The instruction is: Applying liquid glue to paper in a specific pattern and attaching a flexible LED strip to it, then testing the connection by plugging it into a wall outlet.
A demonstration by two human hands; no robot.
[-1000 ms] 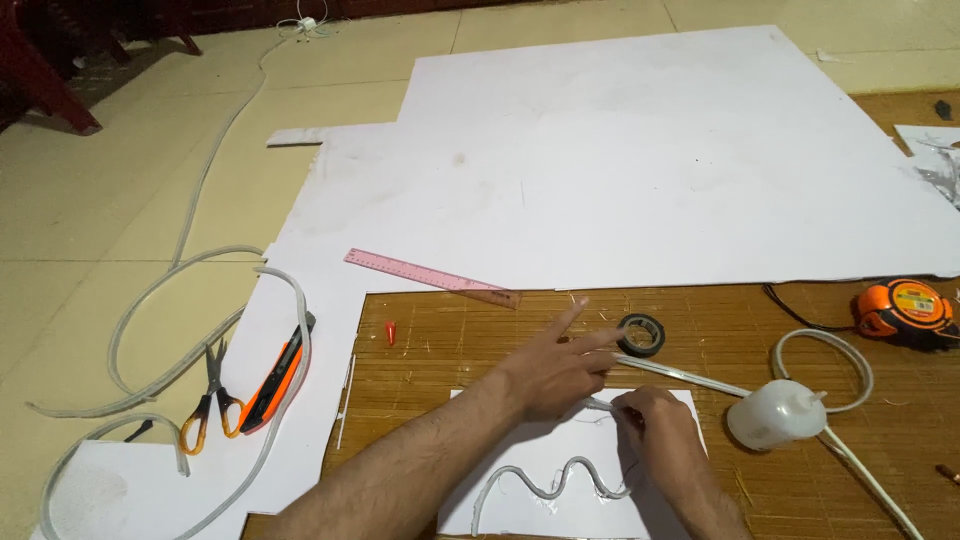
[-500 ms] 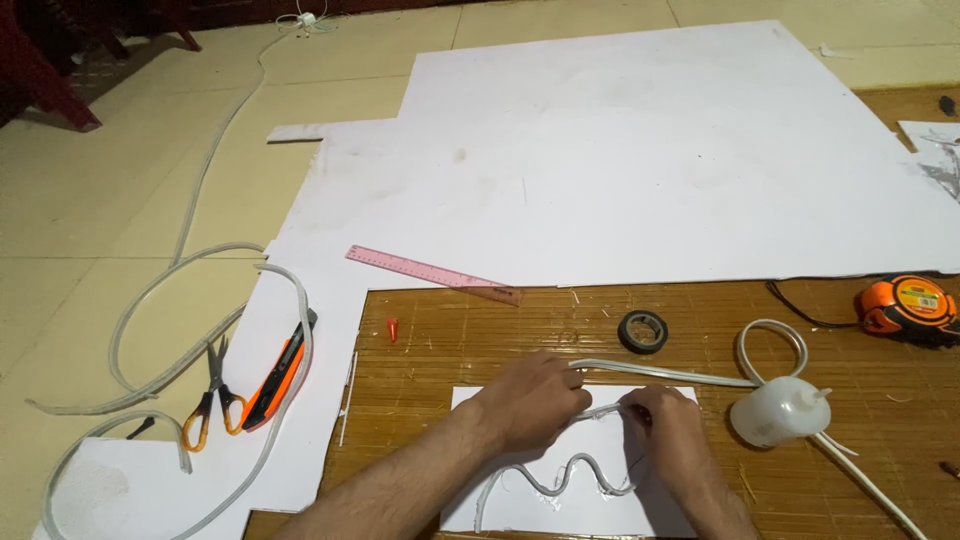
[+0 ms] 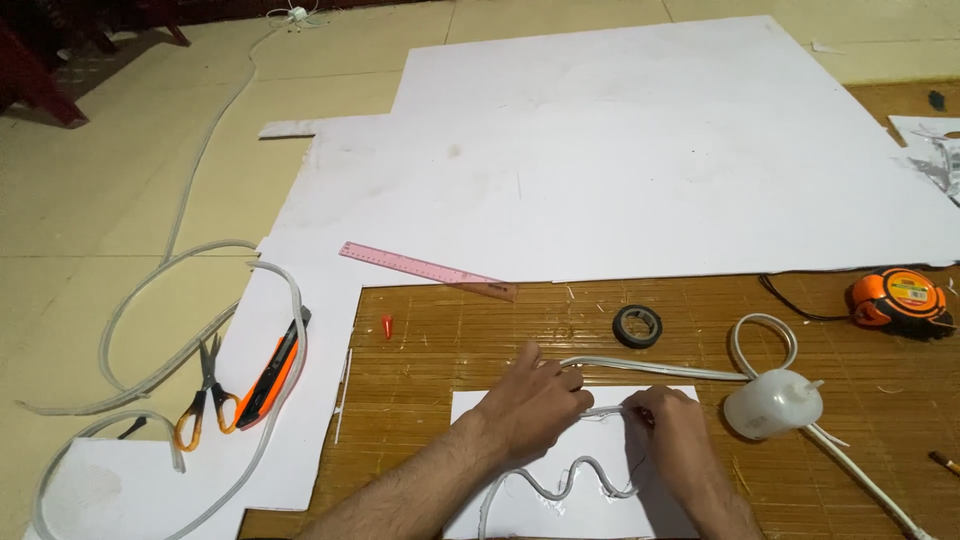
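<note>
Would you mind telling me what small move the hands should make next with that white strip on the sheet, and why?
Probably press the pinched stretch of the white strip down onto the small white sheet. The left hand and right hand hold it between them just above the sheet, while its wavy part nearer the person already lies on the sheet.

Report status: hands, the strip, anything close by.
Left hand and right hand both pinching the white strip over the small white sheet. Plastic bottle beside right hand; tape roll just beyond.
</note>
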